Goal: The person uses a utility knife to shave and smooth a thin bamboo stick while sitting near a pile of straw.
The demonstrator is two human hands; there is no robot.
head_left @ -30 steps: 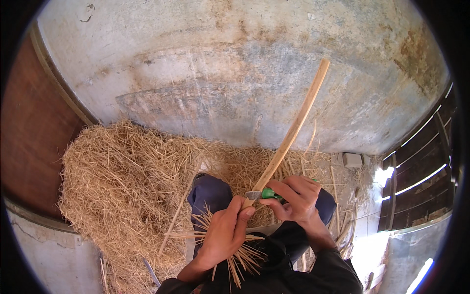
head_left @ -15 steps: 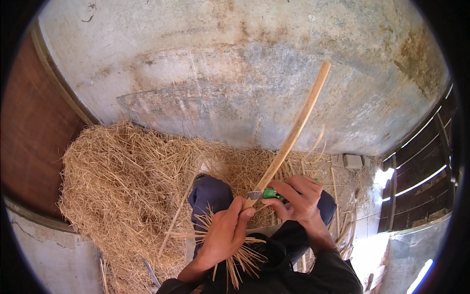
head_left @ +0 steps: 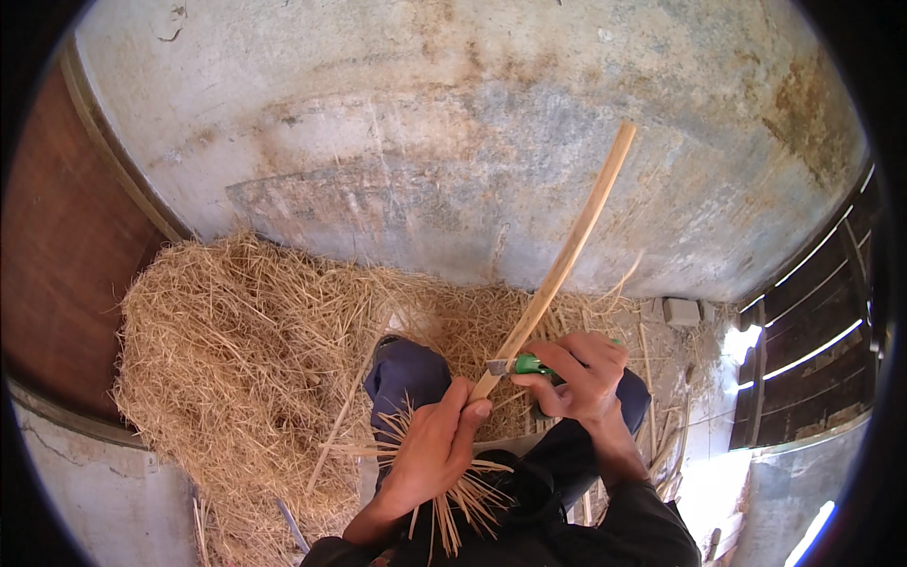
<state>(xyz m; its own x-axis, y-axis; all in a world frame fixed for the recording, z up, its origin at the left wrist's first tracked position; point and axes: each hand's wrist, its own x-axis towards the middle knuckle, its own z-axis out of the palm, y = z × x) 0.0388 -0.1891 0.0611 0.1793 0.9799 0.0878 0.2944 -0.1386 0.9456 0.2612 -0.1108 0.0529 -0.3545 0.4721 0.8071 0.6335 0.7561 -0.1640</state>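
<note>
A long pale wooden strip slants up from my left hand toward the wall. My left hand is closed around its lower end, in front of my lap. In my right hand is a green-handled utility knife, its short grey blade lying across the strip just above my left fingers. A thin curled shaving stands off beside the strip, to its right. Under my left hand many thin split slivers fan out; whether they are joined to the strip is hidden by the hand.
A big heap of straw lies on the left and spreads along the foot of the stained wall. On the right are a small grey block, loose sticks and dark slatted boards. A brown panel stands at the far left.
My right hand and the knife have moved slightly up and right along the strip. The thin shaving has shifted a little to the right. My left hand stays in place.
</note>
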